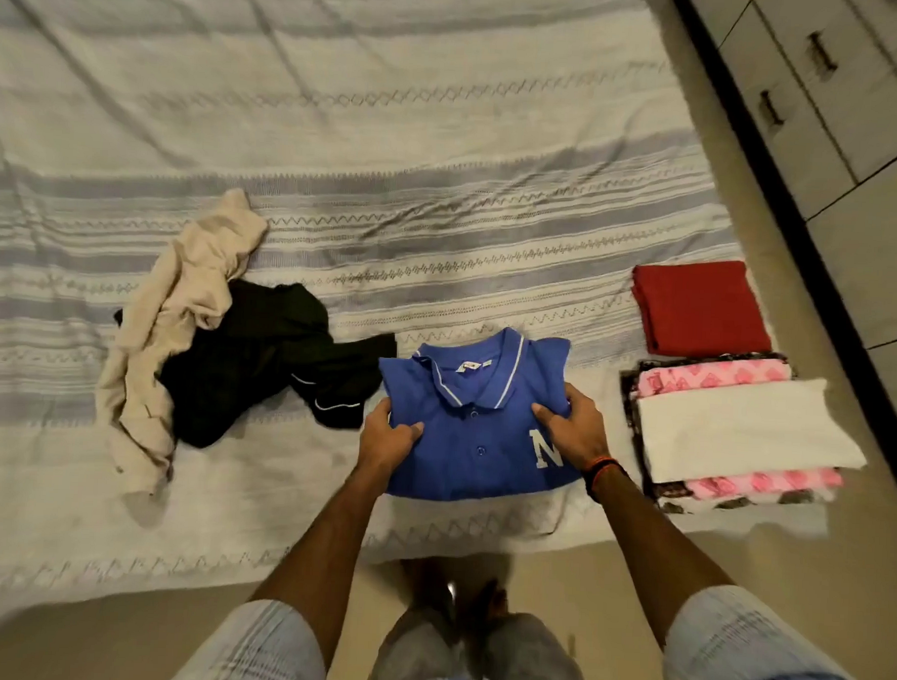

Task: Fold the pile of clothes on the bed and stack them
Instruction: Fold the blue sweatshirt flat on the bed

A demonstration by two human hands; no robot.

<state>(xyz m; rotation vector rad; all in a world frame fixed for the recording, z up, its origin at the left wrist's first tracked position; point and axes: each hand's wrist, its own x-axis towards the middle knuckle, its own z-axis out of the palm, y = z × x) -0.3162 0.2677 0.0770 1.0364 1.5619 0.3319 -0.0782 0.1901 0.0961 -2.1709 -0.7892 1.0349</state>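
Both the left hand (388,435) and the right hand (573,430) grip opposite sides of the folded blue polo shirt (476,418) on the bed (392,157), probably to carry it flat onto the folded stack (740,435) just right of it, away from the unfolded pile (205,329) left of the shirt.

Both hands — left hand (388,435), right hand (573,430) — gripping folded blue polo shirt (478,444), bed (392,157)

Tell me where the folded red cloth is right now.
In the head view, the folded red cloth lies on the bed's right edge, just beyond the stack topped by a white piece, right of the blue polo shirt.
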